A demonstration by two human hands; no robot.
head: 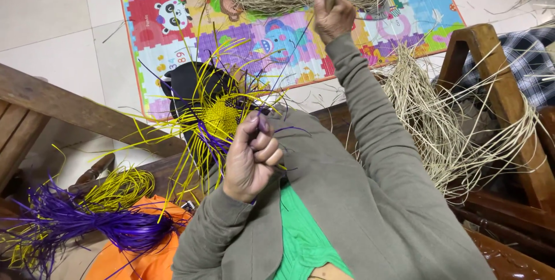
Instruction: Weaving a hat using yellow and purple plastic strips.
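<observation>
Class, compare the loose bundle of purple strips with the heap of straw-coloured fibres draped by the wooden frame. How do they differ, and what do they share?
The purple strips are vividly dyed; the straw-coloured fibres are pale tan. The purple strips lie at lower left beside an orange cloth and a yellow coil; the straw-coloured fibres hang at right over a wooden frame. The purple strips fan from one tied point; the straw-coloured fibres tangle loosely. Both are long, thin, flexible strands, and neither hand touches them.
</observation>
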